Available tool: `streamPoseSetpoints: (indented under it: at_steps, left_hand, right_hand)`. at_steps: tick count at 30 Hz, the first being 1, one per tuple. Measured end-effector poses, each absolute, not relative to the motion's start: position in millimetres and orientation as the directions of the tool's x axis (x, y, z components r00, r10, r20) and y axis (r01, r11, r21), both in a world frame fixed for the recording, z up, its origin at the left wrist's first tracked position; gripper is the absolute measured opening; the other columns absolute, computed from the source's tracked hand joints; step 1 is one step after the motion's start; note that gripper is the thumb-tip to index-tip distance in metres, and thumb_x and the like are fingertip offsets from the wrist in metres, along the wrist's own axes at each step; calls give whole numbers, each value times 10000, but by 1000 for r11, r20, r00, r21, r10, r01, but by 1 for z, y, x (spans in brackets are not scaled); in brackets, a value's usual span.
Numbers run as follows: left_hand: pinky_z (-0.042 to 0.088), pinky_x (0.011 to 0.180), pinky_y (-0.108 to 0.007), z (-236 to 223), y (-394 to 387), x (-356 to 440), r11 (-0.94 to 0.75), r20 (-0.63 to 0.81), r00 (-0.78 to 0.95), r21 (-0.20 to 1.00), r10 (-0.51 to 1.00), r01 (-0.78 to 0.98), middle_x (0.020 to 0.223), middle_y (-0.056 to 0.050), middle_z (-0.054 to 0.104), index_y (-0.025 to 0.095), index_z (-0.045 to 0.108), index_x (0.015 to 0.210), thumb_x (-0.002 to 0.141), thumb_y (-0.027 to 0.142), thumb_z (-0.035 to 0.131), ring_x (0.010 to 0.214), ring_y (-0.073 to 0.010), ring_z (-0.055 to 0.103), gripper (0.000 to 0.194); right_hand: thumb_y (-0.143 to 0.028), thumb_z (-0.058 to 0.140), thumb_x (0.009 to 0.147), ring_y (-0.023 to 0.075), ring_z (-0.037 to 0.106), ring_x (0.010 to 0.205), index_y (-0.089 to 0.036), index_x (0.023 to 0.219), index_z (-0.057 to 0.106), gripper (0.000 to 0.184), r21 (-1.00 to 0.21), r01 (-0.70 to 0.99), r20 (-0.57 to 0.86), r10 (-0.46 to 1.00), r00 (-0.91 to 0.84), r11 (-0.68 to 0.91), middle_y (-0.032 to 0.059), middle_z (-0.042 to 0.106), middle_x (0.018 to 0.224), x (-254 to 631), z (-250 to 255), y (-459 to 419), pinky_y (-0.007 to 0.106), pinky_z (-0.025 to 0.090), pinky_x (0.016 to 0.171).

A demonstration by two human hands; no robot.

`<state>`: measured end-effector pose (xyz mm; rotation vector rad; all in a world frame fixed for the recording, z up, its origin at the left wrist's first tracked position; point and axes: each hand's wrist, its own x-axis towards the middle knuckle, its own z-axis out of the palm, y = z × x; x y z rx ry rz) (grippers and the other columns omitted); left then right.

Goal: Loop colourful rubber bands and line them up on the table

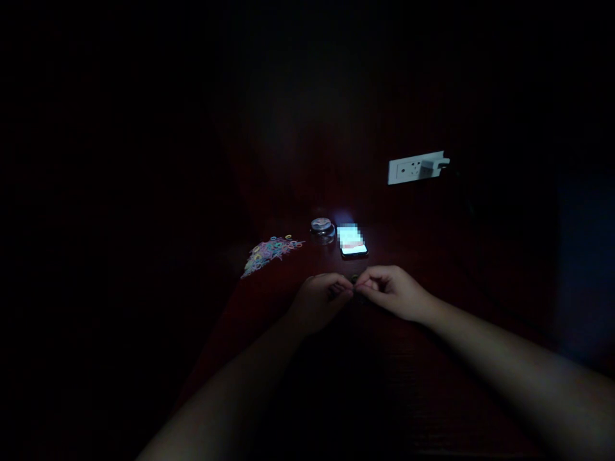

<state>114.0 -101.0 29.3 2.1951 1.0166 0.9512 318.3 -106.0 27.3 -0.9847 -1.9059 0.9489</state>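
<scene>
The scene is very dark. My left hand (319, 301) and my right hand (391, 291) meet fingertip to fingertip above a dark reddish table (408, 358). Both are closed in a pinch on something tiny and dark (354, 280) between them; I cannot make out what it is. A heap of small colourful rubber bands (270, 251) lies to the left, beyond my left hand. A lit phone (352, 241) lies just beyond my hands, with a small round glass jar (322, 230) beside it on the left.
A white wall socket (410, 169) with a plug and dark cable (439, 164) sits at the back right. Everything else around the table is lost in darkness.
</scene>
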Motion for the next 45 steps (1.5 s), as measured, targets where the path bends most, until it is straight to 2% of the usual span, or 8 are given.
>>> streamPoseSetpoints:
  at_steps: [4, 10, 26, 33, 41, 45]
  left_hand:
    - [475, 638, -232, 32, -103, 114, -588, 383, 470, 677, 795, 443, 786, -17, 696, 186, 673, 843, 858, 270, 607, 698, -134, 619, 108]
    - [439, 560, -203, 32, -104, 114, -545, 341, 466, 721, 817, 427, 700, -4, 656, 170, 630, 826, 863, 287, 599, 608, -104, 575, 127]
    - [484, 588, -234, 34, -105, 111, -537, 350, 443, 730, 825, 422, 742, -18, 685, 173, 635, 844, 876, 305, 582, 655, -139, 627, 145]
    - [527, 657, -254, 34, -104, 111, -575, 382, 464, 710, 799, 407, 900, -37, 735, 197, 679, 979, 813, 276, 667, 731, -144, 664, 184]
    - [513, 621, -242, 34, -106, 114, -558, 383, 441, 730, 812, 394, 832, -30, 728, 185, 690, 955, 823, 322, 680, 668, -127, 643, 190]
    - [502, 615, -242, 35, -106, 114, -577, 390, 465, 722, 795, 381, 820, -28, 722, 191, 690, 894, 852, 303, 640, 674, -129, 639, 130]
  right_hand:
    - [-430, 658, 802, 102, 415, 522, -148, 796, 660, 282, -853, 295, 300, 867, -398, 430, -30, 502, 578, 318, 28, -106, 237, 326, 487]
    - [-410, 652, 807, 104, 421, 525, -149, 792, 657, 261, -837, 316, 309, 863, -399, 446, -27, 507, 581, 318, 27, -106, 238, 328, 490]
    - [-440, 637, 826, 105, 422, 524, -180, 789, 628, 263, -838, 318, 316, 869, -382, 444, -37, 500, 581, 322, 30, -108, 234, 329, 497]
    - [-415, 622, 846, 108, 428, 535, -171, 809, 643, 248, -832, 324, 313, 863, -398, 451, -28, 514, 595, 322, 28, -107, 236, 329, 502]
    - [-396, 614, 843, 111, 433, 543, -160, 791, 647, 243, -801, 357, 318, 847, -427, 481, -22, 511, 602, 321, 31, -110, 244, 343, 504]
    - [-345, 591, 855, 121, 443, 549, -160, 795, 663, 207, -761, 391, 325, 826, -462, 518, 3, 536, 609, 322, 31, -109, 263, 357, 505]
